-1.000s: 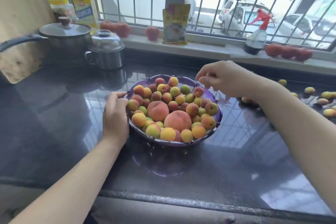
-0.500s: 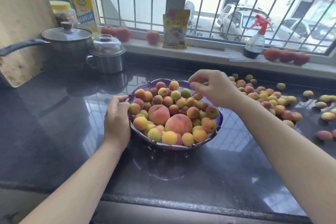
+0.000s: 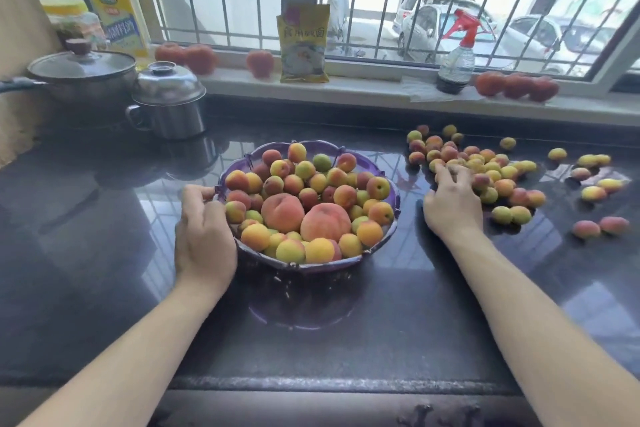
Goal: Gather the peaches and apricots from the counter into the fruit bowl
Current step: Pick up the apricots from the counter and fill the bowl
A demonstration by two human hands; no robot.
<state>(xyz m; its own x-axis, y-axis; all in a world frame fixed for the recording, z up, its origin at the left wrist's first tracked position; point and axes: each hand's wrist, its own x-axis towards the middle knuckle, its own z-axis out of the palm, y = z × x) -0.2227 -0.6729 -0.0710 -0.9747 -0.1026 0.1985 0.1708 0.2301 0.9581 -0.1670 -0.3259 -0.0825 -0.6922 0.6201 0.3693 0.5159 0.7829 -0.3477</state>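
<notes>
The purple fruit bowl (image 3: pixel 388 180) sits mid-surface, heaped with apricots and 2 peaches (image 3: pixel 325 222) near its front. The left hand (image 3: pixel 204 236) curls its fingers over the bowl's left rim, its grip closed on that edge. To the bowl's right, the right hand (image 3: pixel 452 203) rests palm down on the dark surface (image 3: pixel 104 236), fingers reaching into the loose apricots (image 3: pixel 498 180) scattered there; whether its grip has closed on any fruit I cannot tell.
</notes>
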